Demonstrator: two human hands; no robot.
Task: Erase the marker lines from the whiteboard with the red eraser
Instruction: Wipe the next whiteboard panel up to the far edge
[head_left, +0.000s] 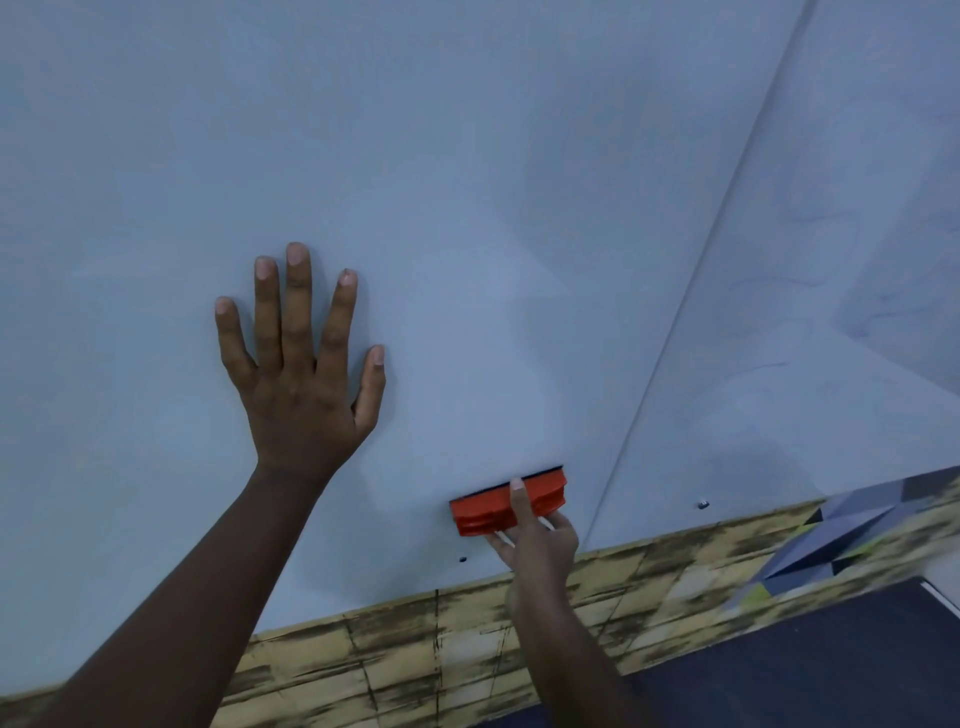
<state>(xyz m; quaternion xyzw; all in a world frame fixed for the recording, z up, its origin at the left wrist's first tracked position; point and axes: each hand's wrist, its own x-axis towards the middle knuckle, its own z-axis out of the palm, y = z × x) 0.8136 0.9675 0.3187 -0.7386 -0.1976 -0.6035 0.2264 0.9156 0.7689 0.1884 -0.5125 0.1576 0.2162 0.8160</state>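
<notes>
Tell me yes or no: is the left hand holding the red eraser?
No. The left hand lies flat and spread on the whiteboard, while the right hand holds the red eraser.

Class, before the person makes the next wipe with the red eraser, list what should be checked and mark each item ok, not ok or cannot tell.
1. Grip: right hand holds the red eraser, fingers curled round it: ok.
2. Contact: the eraser's dark felt edge lies against the whiteboard: ok.
3. Bracing: left hand flat on the board, fingers spread: ok.
4. Left hand clear of the eraser: ok.
5. Marks left: faint marker lines remain on the right panel, beyond the seam: not ok.
6. Felt cleanliness: cannot tell.
</notes>
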